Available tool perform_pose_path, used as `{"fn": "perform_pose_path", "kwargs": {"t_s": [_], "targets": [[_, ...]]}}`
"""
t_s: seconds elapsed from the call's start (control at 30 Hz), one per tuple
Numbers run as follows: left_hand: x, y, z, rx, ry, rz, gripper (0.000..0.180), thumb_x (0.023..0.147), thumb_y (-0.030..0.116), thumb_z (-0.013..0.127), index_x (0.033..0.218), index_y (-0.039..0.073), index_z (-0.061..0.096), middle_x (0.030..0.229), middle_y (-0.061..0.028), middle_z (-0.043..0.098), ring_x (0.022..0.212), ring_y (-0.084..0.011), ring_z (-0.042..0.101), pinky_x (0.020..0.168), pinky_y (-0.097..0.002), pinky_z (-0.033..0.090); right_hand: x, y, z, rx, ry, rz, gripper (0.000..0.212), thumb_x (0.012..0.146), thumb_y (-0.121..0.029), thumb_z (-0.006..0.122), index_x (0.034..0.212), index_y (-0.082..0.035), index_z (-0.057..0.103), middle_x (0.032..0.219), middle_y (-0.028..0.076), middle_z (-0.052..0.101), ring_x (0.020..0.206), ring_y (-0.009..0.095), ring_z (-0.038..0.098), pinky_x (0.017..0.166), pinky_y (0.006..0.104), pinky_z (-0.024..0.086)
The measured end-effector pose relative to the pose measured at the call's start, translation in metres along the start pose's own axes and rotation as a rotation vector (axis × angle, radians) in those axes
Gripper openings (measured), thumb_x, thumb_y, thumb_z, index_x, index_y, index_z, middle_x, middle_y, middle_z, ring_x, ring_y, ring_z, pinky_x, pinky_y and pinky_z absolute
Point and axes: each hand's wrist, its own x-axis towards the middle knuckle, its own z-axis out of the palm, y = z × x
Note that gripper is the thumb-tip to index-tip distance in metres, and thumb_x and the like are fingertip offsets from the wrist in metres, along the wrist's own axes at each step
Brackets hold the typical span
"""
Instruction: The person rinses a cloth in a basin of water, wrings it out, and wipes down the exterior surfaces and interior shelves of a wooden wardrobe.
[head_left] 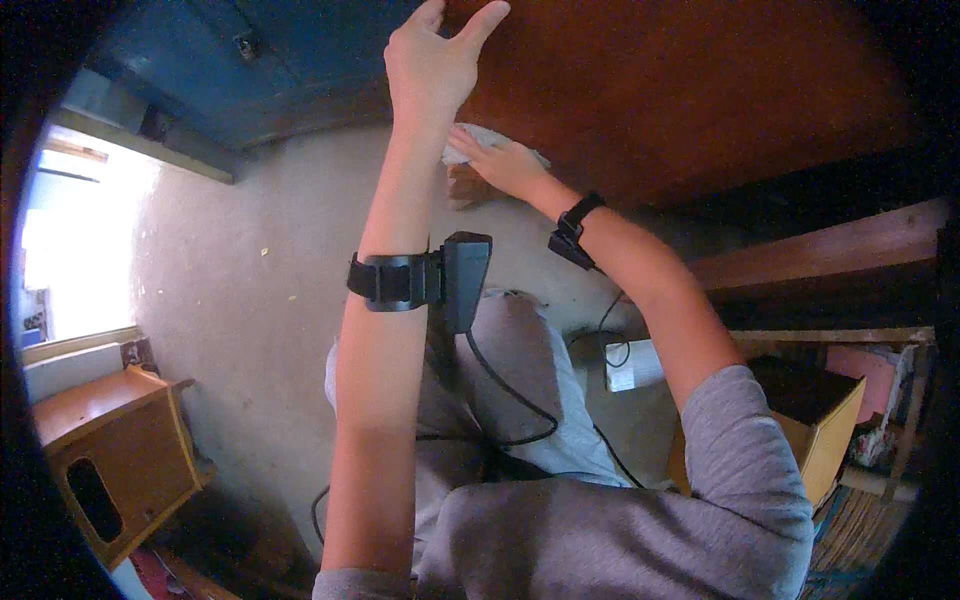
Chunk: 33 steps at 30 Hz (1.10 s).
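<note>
My left hand (pixel 435 65) reaches up to the top of the view, against a large reddish-brown wooden panel (pixel 680 90). Its thumb is stretched away from the fingers, which are partly hidden at the picture's edge; I see nothing held in it. Lower and to the right, my right hand (pixel 510 168) presses a whitish cloth (pixel 485 133) near the panel's lower edge. The fingers lie over the cloth, and a small brown wooden block or leg (pixel 464 187) shows just beneath. Both forearms wear black straps, the left one with a dark box (pixel 467 282).
To the left, a blue panel (pixel 200 60) adjoins the brown one, beside a bright doorway (pixel 95 240). A wooden cabinet (pixel 125 455) stands at lower left. On the right are a wooden beam (pixel 830 245), a yellowish box (pixel 835 440) and a white item (pixel 633 366). Black cables hang near my lap.
</note>
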Motion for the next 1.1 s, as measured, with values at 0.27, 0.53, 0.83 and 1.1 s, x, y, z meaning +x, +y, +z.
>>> {"fn": "perform_pose_path", "kwargs": {"t_s": [0.27, 0.53, 0.83, 1.1], "targets": [[0.008, -0.006, -0.004, -0.055, -0.063, -0.029, 0.059, 0.075, 0.037, 0.074, 0.116, -0.003, 0.057, 0.108, -0.0125, 0.064, 0.097, -0.0168, 0.062, 0.084, -0.0269, 0.047, -0.062, 0.019, -0.010, 0.161, -0.291, 0.155, 0.057, 0.085, -0.006, 0.041, 0.140, -0.018, 0.029, 0.144, -0.001, 0.031, 0.092, 0.018, 0.063, 0.065, 0.0321, 0.054], [0.001, 0.000, 0.000, -0.004, -0.002, -0.031, 0.060, 0.074, 0.042, 0.071, 0.117, 0.004, 0.058, 0.105, -0.0118, 0.066, 0.096, -0.0222, 0.063, 0.086, -0.0317, 0.046, -0.078, 0.067, -0.195, -0.141, 0.027, 0.232, 0.063, 0.075, -0.007, 0.051, 0.136, -0.006, 0.035, 0.143, 0.009, 0.033, 0.128, 0.027, 0.037, 0.106, 0.0389, 0.030], [-0.004, 0.004, 0.009, -0.148, 0.005, -0.097, 0.058, 0.077, 0.040, 0.069, 0.120, 0.004, 0.056, 0.111, -0.0107, 0.063, 0.100, -0.0197, 0.061, 0.088, -0.0307, 0.045, 0.016, 0.116, -0.342, -0.685, 0.704, 0.242, 0.046, 0.088, -0.011, 0.039, 0.131, 0.007, 0.038, 0.140, 0.025, 0.030, 0.132, 0.041, 0.022, 0.109, 0.0479, 0.014], [-0.006, 0.007, 0.004, -0.156, 0.003, -0.081, 0.056, 0.077, 0.036, 0.070, 0.120, 0.002, 0.056, 0.111, -0.0113, 0.063, 0.100, -0.0187, 0.061, 0.088, -0.0300, 0.044, -0.044, 0.065, -0.196, -0.253, 0.166, 0.167, 0.054, 0.069, -0.010, 0.059, 0.123, -0.005, 0.051, 0.141, -0.001, 0.036, 0.128, 0.022, 0.036, 0.106, 0.0410, 0.029]]}}
